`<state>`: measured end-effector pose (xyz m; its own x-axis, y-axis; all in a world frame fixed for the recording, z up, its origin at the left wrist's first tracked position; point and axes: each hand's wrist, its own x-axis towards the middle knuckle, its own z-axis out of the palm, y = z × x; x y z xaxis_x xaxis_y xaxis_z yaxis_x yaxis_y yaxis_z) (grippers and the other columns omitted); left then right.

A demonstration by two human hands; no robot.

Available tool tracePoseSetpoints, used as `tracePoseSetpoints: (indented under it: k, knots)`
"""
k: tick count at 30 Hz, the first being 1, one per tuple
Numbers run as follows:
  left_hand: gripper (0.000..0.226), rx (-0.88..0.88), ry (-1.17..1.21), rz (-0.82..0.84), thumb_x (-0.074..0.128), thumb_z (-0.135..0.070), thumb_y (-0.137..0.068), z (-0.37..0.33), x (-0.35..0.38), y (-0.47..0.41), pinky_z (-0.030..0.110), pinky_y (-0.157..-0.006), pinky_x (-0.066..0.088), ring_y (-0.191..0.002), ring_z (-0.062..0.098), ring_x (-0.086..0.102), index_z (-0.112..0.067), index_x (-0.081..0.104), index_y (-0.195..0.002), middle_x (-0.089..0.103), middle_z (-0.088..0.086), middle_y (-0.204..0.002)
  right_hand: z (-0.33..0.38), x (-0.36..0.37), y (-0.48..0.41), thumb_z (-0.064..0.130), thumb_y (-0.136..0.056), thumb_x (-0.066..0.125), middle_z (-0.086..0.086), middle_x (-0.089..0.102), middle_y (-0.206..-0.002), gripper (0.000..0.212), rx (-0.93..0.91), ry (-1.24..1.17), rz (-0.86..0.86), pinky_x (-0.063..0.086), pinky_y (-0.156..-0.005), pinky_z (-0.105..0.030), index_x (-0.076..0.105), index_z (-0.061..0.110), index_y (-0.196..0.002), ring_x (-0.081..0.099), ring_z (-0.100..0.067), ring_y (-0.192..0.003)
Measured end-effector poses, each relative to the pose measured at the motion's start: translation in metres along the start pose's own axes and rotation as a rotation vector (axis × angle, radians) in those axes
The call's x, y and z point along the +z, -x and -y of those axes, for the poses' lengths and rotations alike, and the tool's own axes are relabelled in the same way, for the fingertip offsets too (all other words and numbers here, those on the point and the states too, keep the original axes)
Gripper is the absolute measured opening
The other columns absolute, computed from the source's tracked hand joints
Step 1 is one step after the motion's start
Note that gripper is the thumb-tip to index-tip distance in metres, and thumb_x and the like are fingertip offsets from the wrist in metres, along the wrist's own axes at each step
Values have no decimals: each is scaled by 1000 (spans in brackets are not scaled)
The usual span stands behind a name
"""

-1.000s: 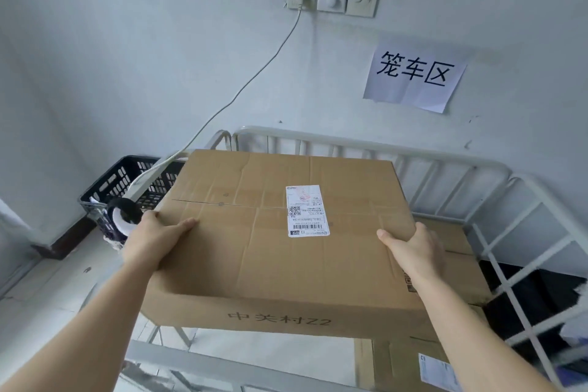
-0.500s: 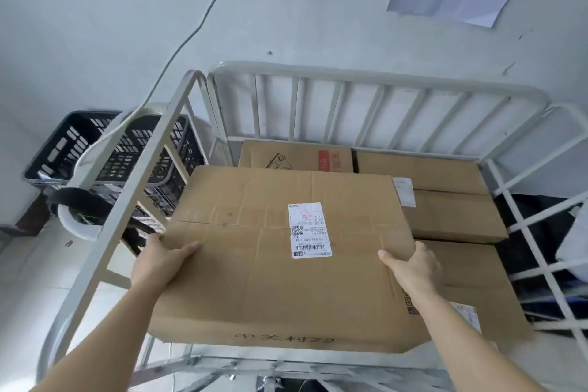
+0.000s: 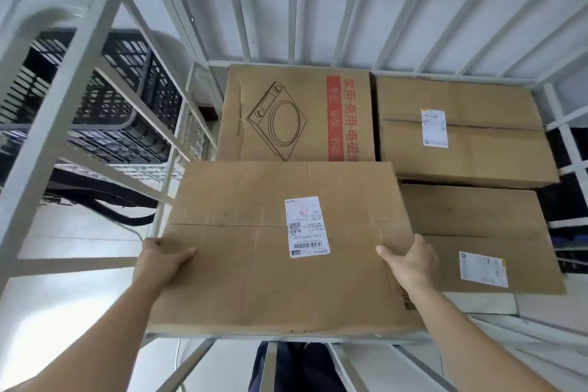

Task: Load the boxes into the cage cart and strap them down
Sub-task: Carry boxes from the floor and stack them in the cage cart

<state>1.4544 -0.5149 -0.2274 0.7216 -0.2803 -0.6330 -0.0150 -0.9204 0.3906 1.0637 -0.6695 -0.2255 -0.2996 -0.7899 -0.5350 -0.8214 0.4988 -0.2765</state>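
Note:
A large brown cardboard box (image 3: pixel 254 280) with a white shipping label lies low in the front left of the white cage cart (image 3: pixel 334 3). My left hand (image 3: pixel 159 261) grips its left edge, thumb on top. My right hand (image 3: pixel 413 264) grips its right edge, thumb on top. Three more boxes sit in the cart: one with a cooker drawing (image 3: pixel 296 111) at the back left, a labelled one (image 3: pixel 461 130) at the back right, and another labelled one (image 3: pixel 477 232) at the front right.
A black plastic crate (image 3: pixel 105 105) stands outside the cart's left side rail (image 3: pixel 63 105). A black strap (image 3: pixel 105 200) hangs beside that rail. The cart's front rail (image 3: pixel 286 340) runs just under the held box, with dark trousers below it.
The box has gone down from above the cart's rails into the front left of the cart. Both hands kept their grip. My view has tilted downward.

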Motion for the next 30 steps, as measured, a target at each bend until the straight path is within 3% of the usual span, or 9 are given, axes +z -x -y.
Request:
tracePoseSetpoints:
  k: [5, 7, 12, 19, 22, 26, 30]
  knots:
    - [73, -72, -38, 21, 85, -14, -71, 22, 32, -23, 39, -77, 42, -96, 31, 51, 1, 41, -126, 53, 18, -118, -26, 40, -14, 39, -76, 80, -20, 48, -140, 87, 42, 12, 61, 40, -105, -48, 38, 0, -142, 44, -38, -130]
    - [75, -93, -50, 38, 85, -12, -71, 33, 46, -30, 40, -79, 43, -103, 33, 52, 2, 39, -128, 52, 18, -120, -32, 51, -21, 36, -75, 81, -20, 47, -141, 89, 55, 6, 66, 40, -105, -49, 36, 1, -143, 44, -38, -130]
    - [77, -120, -102, 77, 84, -14, -71, 40, 74, -48, 41, -81, 43, -112, 37, 51, 2, 37, -130, 51, 21, -124, -43, 69, -45, 35, -74, 83, -20, 45, -144, 93, 66, 35, 76, 40, -107, -47, 34, -1, -144, 44, -38, -132]
    - [70, -106, -195, 74, 84, -21, -72, 43, 108, -77, 41, -67, 43, -91, 31, 50, -1, 41, -124, 51, 13, -106, -56, 103, -81, 37, -75, 81, -19, 49, -140, 89, 84, 58, 98, 44, -103, -47, 37, 0, -142, 49, -38, -127]
    - [67, -115, -232, 68, 83, -20, -73, 47, 126, -91, 43, -68, 46, -91, 34, 53, -2, 40, -121, 53, 14, -105, -67, 124, -94, 35, -74, 82, -19, 54, -133, 81, 89, 50, 97, 48, -96, -49, 42, 0, -135, 53, -39, -120]
    - [69, -112, -279, 57, 84, -22, -71, 56, 149, -108, 46, -73, 49, -91, 36, 53, -1, 40, -120, 55, 16, -104, -76, 150, -113, 28, -74, 83, -20, 59, -120, 66, 96, 47, 92, 47, -81, -40, 48, -3, -121, 58, -40, -109]
    - [69, -129, -308, 64, 81, -20, -75, 65, 170, -121, 47, -78, 50, -97, 39, 55, 0, 37, -124, 56, 20, -112, -84, 171, -126, 27, -74, 82, -21, 58, -122, 67, 99, 63, 94, 46, -83, -41, 46, -4, -122, 56, -40, -111]
